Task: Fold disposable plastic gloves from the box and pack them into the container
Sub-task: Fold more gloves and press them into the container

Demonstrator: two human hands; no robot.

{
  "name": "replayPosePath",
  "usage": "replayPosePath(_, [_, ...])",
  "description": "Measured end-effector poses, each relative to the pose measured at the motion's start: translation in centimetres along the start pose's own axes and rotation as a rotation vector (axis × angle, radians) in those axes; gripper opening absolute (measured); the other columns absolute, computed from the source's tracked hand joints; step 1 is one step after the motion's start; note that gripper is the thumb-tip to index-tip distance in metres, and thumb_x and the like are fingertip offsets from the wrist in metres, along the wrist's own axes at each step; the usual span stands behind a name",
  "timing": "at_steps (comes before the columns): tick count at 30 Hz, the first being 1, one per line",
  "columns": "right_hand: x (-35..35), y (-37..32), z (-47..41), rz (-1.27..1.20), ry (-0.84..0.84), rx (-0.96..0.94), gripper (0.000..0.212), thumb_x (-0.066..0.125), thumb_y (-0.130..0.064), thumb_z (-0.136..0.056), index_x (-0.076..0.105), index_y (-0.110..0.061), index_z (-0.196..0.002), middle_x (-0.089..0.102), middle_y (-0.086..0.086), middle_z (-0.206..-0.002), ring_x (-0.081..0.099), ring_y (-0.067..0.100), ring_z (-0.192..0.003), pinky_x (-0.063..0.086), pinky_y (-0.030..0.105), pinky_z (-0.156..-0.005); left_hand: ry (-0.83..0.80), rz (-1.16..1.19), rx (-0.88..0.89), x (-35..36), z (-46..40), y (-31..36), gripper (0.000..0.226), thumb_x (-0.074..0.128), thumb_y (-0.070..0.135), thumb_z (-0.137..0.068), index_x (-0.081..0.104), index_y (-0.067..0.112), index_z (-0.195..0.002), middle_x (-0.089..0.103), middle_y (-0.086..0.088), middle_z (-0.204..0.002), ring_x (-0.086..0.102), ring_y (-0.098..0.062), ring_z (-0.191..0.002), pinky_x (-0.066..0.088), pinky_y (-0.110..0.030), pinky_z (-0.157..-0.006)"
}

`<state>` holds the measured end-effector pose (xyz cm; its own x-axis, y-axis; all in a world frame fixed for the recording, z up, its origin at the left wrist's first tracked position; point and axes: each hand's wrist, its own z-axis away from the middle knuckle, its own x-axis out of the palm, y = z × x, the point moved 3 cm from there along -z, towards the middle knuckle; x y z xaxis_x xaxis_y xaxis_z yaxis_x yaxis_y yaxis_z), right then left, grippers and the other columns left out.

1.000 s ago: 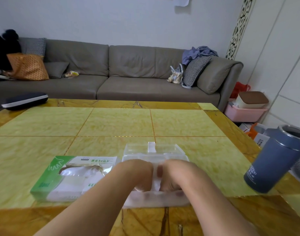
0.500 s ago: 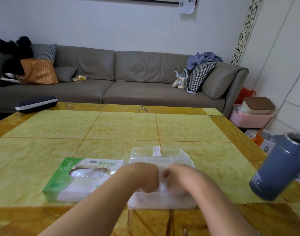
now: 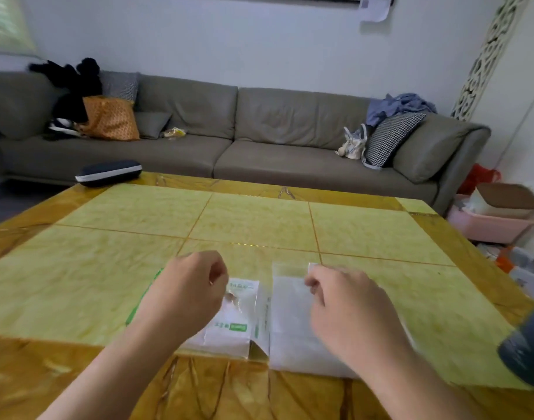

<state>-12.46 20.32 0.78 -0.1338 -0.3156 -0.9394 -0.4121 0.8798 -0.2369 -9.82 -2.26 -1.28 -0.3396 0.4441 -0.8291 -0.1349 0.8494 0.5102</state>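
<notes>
While both hands hover with loosely curled fingers, the left grip is above the glove box, the right grip above the clear container, probably for packing.

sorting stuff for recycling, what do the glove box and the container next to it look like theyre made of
Glove box: seems thin printed cardboard, matte white with green panels and crisp folded edges. Container: looks like translucent, frosted plastic, since the table's colour shows faintly through its rim; motion blur leaves the finish uncertain.
</notes>
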Motion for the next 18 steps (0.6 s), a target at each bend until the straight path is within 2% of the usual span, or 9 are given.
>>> replayPosePath(2, [1.8, -3.1, 0.7, -0.095, -0.058, -0.219, 0.047, 0.044, -0.006, -0.096, 0.060, -0.027, -0.135, 0.063, -0.011, -0.124, 0.057, 0.014, -0.114, 0.050, 0.029, -0.100, -0.024, -0.095, -0.083, 0.1, 0.3, -2.3, 0.016, 0.070, 0.039, -0.091, 0.064, 0.031, -0.079, 0.064, 0.014, -0.077, 0.060, -0.004, -0.067, 0.055, -0.030, -0.058])
replayPosePath(5, [4.9, -6.4, 1.5, -0.083, -0.199, -0.413, 0.057, 0.047, -0.007, -0.089, 0.052, -0.022, -0.144, 0.050, -0.007, -0.141, 0.041, 0.021, -0.131, 0.038, 0.032, -0.113, -0.080, -0.145, -0.122, 1.0, 0.4, -3.7, 0.025, 0.077, 0.053, -0.081, 0.066, 0.030, -0.080, 0.060, 0.015, -0.083, 0.058, -0.003, -0.072, 0.056, -0.031, -0.063])
replayPosePath(8, [6.8, -8.1, 1.6, 0.001, -0.307, -0.459, 0.057, 0.051, -0.007, -0.085, 0.052, -0.015, -0.142, 0.045, 0.004, -0.147, 0.034, 0.026, -0.135, 0.030, 0.033, -0.115, -0.070, -0.126, -0.122, 1.5, -0.1, -3.8, 0.022, 0.080, 0.049, -0.079, 0.067, 0.031, -0.077, 0.061, 0.014, -0.080, 0.060, -0.003, -0.070, 0.055, -0.029, -0.061])
replayPosePath(10, [7.1, -8.5, 1.5, 0.046, -0.310, -0.481, 0.056, 0.053, -0.007, -0.083, 0.055, -0.013, -0.139, 0.047, 0.007, -0.146, 0.035, 0.028, -0.135, 0.027, 0.031, -0.113, -0.080, -0.121, -0.115, 1.9, -0.5, -4.0, 0.024, 0.080, 0.043, -0.082, 0.065, 0.029, -0.070, 0.063, 0.012, -0.073, 0.061, -0.006, -0.065, 0.050, -0.027, -0.054])
replayPosePath(12, [7.2, -8.3, 1.3, 0.061, -0.303, -0.471, 0.056, 0.051, -0.008, -0.084, 0.056, -0.016, -0.139, 0.049, 0.003, -0.144, 0.037, 0.027, -0.134, 0.027, 0.029, -0.111, -0.104, -0.142, -0.097, 2.4, -0.7, -4.3, 0.024, 0.075, 0.038, -0.088, 0.064, 0.026, -0.070, 0.063, 0.009, -0.073, 0.062, -0.010, -0.066, 0.044, -0.027, -0.051])
replayPosePath(14, [7.3, -8.2, 1.3, 0.045, -0.304, -0.463, 0.058, 0.050, -0.007, -0.086, 0.054, -0.019, -0.143, 0.047, -0.001, -0.146, 0.034, 0.024, -0.136, 0.026, 0.027, -0.111, -0.117, -0.181, -0.051, 2.5, -0.9, -4.1, 0.019, 0.068, 0.037, -0.094, 0.066, 0.025, -0.079, 0.063, 0.008, -0.082, 0.062, -0.013, -0.074, 0.049, -0.029, -0.058])
replayPosePath(16, [7.5, -8.2, 1.4, 0.039, -0.305, -0.462, 0.059, 0.051, -0.007, -0.086, 0.054, -0.019, -0.144, 0.047, -0.002, -0.147, 0.035, 0.024, -0.137, 0.027, 0.027, -0.113, -0.111, -0.136, -0.023, 2.5, -1.0, -4.1, 0.019, 0.068, 0.043, -0.093, 0.067, 0.027, -0.082, 0.063, 0.009, -0.088, 0.061, -0.011, -0.078, 0.053, -0.031, -0.065])
replayPosePath(18, [7.4, -8.3, 1.4, 0.039, -0.309, -0.456, 0.060, 0.051, -0.008, -0.086, 0.055, -0.018, -0.144, 0.048, -0.001, -0.148, 0.038, 0.025, -0.136, 0.029, 0.028, -0.113, -0.122, -0.081, -0.044, 2.7, -1.0, -4.1, 0.027, 0.075, 0.051, -0.085, 0.066, 0.028, -0.074, 0.062, 0.010, -0.082, 0.059, -0.008, -0.071, 0.048, -0.028, -0.058])
